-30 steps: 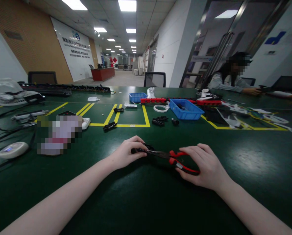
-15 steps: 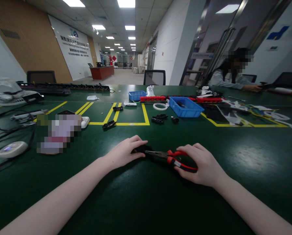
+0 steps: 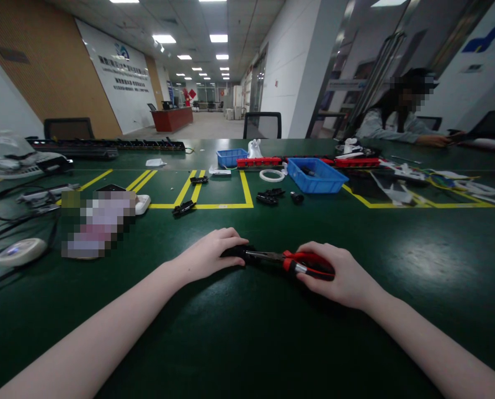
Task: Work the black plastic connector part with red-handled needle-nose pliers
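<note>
Pinching a black part [image 3: 233, 251] at the frame's centre with the left hand [image 3: 212, 250], nearly closing thumb and fingers, covering much of it. Curling the right hand [image 3: 339, 271] around red-handled needle-nose pliers [image 3: 289, 261], pointing leftward to the part, losing the tips in darkness. Seeing a dark piece [image 3: 309, 171] inside the larger blue bin [image 3: 316, 184], upper right; not making out contents in the smaller blue bin [image 3: 231, 159], upper centre.
</note>
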Demonstrator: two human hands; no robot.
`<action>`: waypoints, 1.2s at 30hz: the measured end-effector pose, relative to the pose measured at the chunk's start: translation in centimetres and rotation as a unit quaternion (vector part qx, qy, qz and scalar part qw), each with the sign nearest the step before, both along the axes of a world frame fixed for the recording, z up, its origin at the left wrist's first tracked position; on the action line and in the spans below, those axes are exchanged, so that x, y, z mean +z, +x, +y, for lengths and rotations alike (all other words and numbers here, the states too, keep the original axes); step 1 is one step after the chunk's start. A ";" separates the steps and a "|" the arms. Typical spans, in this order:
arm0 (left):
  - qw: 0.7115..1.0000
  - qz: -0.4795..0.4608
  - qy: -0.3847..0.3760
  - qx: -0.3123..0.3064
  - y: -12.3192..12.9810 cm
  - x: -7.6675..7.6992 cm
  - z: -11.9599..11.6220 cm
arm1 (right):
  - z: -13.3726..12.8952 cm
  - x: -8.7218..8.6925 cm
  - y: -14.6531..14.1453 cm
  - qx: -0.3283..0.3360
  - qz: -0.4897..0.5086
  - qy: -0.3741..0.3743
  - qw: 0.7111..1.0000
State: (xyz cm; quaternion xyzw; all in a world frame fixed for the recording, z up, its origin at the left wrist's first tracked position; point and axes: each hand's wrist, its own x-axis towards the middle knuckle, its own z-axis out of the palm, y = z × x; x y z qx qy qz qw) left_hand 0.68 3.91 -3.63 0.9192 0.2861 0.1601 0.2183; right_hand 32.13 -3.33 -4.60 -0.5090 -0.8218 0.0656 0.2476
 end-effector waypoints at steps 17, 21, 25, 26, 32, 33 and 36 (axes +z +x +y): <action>0.997 0.049 0.053 0.018 0.5 0.4 -0.5 | -0.6 1.4 -1.1 0.084 -0.113 0.219 0.965; 0.996 0.070 0.057 0.022 0.6 0.4 -0.5 | -0.6 1.2 -1.0 0.084 -0.096 0.198 0.972; 0.995 0.076 0.067 0.023 0.6 0.4 -0.5 | -0.3 0.7 -0.5 0.070 -0.061 0.152 0.984; 0.995 0.076 0.068 0.022 0.6 0.4 -0.5 | -0.3 0.6 -0.4 0.067 -0.055 0.144 0.986; 0.994 0.080 0.068 0.019 0.5 0.4 -0.5 | -0.2 0.7 -0.3 0.074 -0.054 0.143 0.985; 0.994 0.081 0.070 0.019 0.6 0.4 -0.5 | -0.2 0.7 -0.3 0.076 -0.057 0.146 0.985; 0.993 0.085 0.076 0.021 0.6 0.5 -0.5 | -0.2 0.8 -0.4 0.081 -0.065 0.157 0.982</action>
